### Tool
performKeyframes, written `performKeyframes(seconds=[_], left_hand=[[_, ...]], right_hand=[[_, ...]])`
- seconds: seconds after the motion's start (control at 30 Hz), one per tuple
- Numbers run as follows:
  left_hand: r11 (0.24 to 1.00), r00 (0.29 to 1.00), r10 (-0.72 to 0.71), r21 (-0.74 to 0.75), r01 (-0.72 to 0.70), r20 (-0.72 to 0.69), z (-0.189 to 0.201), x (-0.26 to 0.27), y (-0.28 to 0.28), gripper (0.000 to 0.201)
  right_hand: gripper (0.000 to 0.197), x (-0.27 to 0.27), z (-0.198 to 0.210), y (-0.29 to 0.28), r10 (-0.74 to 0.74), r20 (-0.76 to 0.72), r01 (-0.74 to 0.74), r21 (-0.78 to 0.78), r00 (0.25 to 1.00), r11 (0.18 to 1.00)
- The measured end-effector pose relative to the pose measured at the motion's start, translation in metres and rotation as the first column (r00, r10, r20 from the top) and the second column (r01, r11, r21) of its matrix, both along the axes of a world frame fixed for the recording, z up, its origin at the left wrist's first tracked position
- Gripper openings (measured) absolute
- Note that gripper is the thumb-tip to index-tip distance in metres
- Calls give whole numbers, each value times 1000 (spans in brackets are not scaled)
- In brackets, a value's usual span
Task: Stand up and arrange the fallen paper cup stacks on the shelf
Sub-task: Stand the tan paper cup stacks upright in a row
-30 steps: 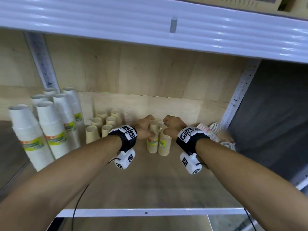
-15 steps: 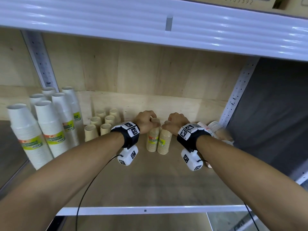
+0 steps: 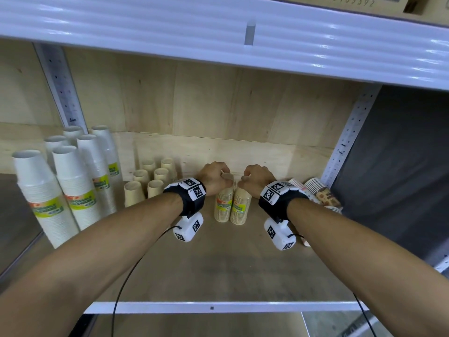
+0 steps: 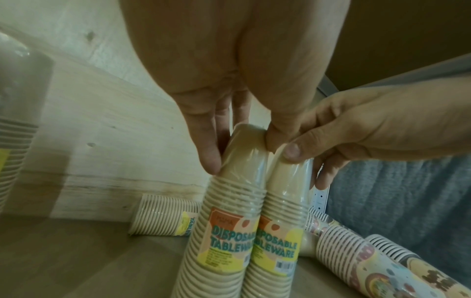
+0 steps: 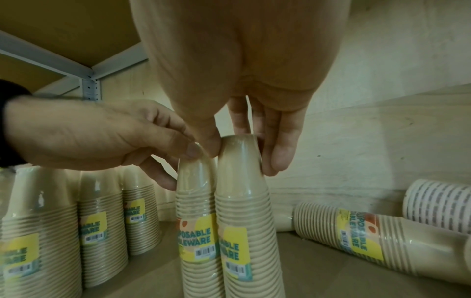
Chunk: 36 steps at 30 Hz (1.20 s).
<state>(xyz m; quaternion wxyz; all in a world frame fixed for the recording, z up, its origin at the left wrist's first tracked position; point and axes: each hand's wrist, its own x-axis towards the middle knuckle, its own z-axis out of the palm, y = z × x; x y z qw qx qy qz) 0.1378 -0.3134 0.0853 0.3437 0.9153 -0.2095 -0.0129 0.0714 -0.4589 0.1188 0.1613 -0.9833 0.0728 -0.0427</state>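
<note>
Two wrapped beige paper cup stacks stand upright side by side at mid-shelf, the left stack touching the right stack. My left hand pinches the top of the left stack. In the same way my right hand pinches the top of the right one. Another beige stack lies on its side behind them, hidden by my hands in the head view. Patterned cup stacks lie fallen at the right.
Tall white cup stacks stand at the shelf's left end, with several upright beige stacks beside them. A grey upright post bounds the right side. The upper shelf hangs low overhead.
Both hands have kept hold of the two beige stacks. The stacks have come a little straighter and now stand close together.
</note>
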Motion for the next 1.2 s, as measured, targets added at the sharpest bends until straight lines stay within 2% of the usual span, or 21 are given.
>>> performKeyframes(seconds=[0.23,0.4,0.53,0.67,0.87,1.0,1.2], left_hand=[[997,999,-39,62,41,-35,16,-3,0,35],[981,996,-83,171,90,-45,31,-11,2,49],[959,994,-87,266,102,-67,44,-21,12,37],[938,982,-46,329,106,-186,57,-33,30,27],[900,960,48,428,78,-276,66,-50,66,27],[874,952,108,484,47,-286,71,-63,96,29],[857,936,210,513,-37,-282,73,-75,142,29]], right_hand=[[31,0,6,3,30,-24,-29,21,999,999],[38,-7,17,6,108,-70,-111,-39,992,993],[33,-9,28,17,161,-163,-180,-103,973,978],[29,-8,33,34,185,-207,-213,-125,961,969],[33,-11,39,64,304,-314,-328,-25,899,944],[28,-13,40,89,379,-324,-373,83,867,924],[28,-16,37,132,479,-301,-458,144,825,877]])
